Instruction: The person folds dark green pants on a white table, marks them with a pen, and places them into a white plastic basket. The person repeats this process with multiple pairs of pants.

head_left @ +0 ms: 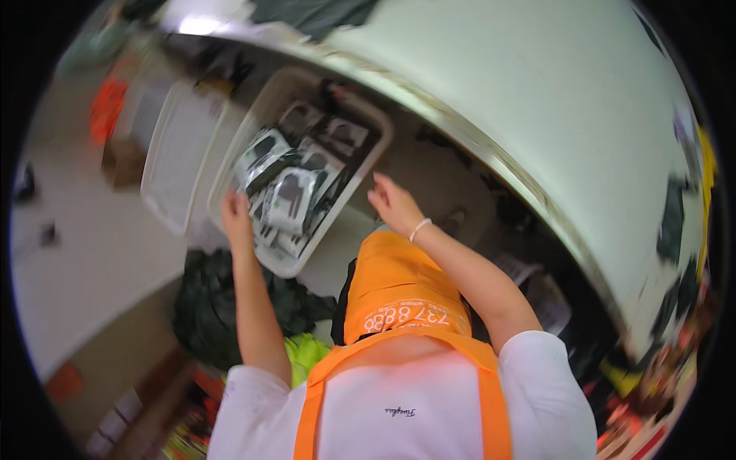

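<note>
A white plastic bin (310,261) stands ahead of me, slightly left, with several flat clear packets inside. One packet (293,201), printed white and black, lies on top near the bin's close end, and another packet (263,159) lies tilted behind it. My left hand (237,215) is at the bin's left rim; its fingers are blurred, and whether they grip the rim does not show. Off the bin's right side, my right hand (395,204) is in the air with its fingers half bent and apart, holding nothing I can see. A light bracelet circles that wrist.
A large white table (529,100) curves over the far and right side, its edge overhanging the bin's far end. Left of the bin stands a white translucent lid or tub (180,157), beside a brown carton (123,162). Dark green bagging (207,307) lies below my left forearm.
</note>
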`<state>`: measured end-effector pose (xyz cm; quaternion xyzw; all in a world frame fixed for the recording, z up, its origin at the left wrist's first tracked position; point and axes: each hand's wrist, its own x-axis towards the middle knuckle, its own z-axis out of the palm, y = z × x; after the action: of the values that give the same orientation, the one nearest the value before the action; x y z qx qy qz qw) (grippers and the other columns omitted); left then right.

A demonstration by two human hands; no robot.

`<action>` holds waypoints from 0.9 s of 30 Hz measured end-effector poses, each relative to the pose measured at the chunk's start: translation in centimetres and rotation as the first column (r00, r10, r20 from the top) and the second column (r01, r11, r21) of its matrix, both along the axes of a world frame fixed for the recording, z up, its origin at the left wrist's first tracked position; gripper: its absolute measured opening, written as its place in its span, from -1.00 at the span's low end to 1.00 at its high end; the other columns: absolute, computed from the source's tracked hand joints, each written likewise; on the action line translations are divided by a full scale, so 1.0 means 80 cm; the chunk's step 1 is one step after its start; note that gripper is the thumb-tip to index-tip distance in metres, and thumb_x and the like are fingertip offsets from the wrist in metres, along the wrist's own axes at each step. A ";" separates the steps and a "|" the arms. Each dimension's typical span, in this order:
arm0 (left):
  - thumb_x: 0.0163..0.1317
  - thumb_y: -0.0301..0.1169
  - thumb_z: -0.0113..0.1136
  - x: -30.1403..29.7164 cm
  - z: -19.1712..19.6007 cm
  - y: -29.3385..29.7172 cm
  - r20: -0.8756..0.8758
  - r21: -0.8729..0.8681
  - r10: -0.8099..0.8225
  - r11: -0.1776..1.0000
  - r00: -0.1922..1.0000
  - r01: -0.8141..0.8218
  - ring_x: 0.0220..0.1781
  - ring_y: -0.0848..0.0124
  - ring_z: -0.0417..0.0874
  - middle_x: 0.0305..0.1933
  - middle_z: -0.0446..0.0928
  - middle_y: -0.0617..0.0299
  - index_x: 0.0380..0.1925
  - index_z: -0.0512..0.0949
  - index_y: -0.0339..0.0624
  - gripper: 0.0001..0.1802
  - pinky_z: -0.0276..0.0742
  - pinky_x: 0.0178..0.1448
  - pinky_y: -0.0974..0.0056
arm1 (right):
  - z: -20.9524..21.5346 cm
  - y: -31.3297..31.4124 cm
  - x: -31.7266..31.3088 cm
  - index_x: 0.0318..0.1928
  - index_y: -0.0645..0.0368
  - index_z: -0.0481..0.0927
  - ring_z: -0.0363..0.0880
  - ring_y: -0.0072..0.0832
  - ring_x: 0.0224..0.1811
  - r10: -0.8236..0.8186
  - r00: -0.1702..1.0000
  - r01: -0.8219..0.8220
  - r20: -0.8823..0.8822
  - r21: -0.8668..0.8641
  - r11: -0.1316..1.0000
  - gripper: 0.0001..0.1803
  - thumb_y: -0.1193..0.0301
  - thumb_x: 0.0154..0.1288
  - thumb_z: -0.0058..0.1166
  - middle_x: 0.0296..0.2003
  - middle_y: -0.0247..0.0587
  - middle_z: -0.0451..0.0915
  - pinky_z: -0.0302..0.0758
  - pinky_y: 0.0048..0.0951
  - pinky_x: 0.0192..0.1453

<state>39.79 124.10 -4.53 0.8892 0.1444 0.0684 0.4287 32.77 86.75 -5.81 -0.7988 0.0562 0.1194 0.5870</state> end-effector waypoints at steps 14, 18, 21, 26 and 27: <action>0.08 -0.42 0.23 -0.231 -0.006 -0.612 -0.010 0.361 -0.995 -0.092 -0.095 0.928 0.26 0.00 0.30 0.21 0.34 -0.08 0.15 0.33 -0.25 -0.41 0.19 0.32 0.05 | -0.304 -0.036 -0.686 -0.25 0.23 0.57 0.60 -0.28 -0.37 -0.871 -0.143 0.861 -0.470 -0.493 0.125 -0.78 0.36 0.27 -0.07 -0.41 -0.06 0.61 0.51 -0.31 -0.27; 0.14 -0.25 0.24 -0.331 -0.030 -0.795 0.003 0.569 -0.975 -0.182 -0.224 0.802 0.40 -0.02 0.11 0.36 0.13 -0.12 0.29 0.16 -0.24 -0.24 0.06 0.42 0.03 | -0.437 0.014 -0.827 -0.27 0.24 0.58 0.55 -0.46 -0.54 -0.663 -0.405 0.892 -0.630 -0.431 -0.135 -0.80 0.37 0.28 -0.02 -0.53 -0.20 0.57 0.53 -0.38 -0.41; 0.13 -0.20 0.25 -0.408 -0.047 -0.909 0.063 0.594 -0.941 -0.233 -0.333 0.770 0.41 0.03 0.11 0.38 0.12 -0.09 0.32 0.12 -0.25 -0.18 0.04 0.43 0.08 | -0.493 -0.016 -0.887 -0.32 0.22 0.59 0.60 -0.37 -0.48 -0.675 -0.446 0.864 -0.588 -0.480 -0.153 -0.80 0.36 0.24 -0.01 -0.49 -0.13 0.60 0.54 -0.33 -0.35; 0.05 -0.41 0.34 -0.498 -0.116 -0.969 0.067 0.693 -0.919 -0.237 -0.389 0.681 0.36 0.15 0.26 0.40 0.12 -0.04 0.33 0.13 -0.16 -0.15 0.43 0.17 0.18 | -0.592 -0.154 -0.985 -0.32 0.15 0.62 0.58 -0.06 -0.19 -0.782 -0.429 0.819 -0.452 -0.561 -0.126 -0.84 0.36 0.14 0.04 -0.29 0.08 0.61 0.49 -0.17 -0.06; 0.03 -0.56 0.32 -0.504 -0.122 -0.981 0.061 0.760 -0.930 -0.192 -0.363 0.620 0.34 0.25 0.30 0.39 0.14 -0.03 0.33 0.15 -0.17 -0.16 0.52 -0.05 0.38 | -0.631 -0.178 -1.004 -0.31 0.14 0.62 0.56 -0.07 -0.12 -0.722 -0.484 0.808 -0.494 -0.570 -0.152 -0.83 0.36 0.13 0.06 -0.20 0.09 0.60 0.47 -0.20 0.01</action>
<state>-0.53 45.59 -14.29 0.6383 -0.7542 0.0703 0.1370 -47.58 72.48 -56.30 -0.2815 0.8682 -0.0529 0.4052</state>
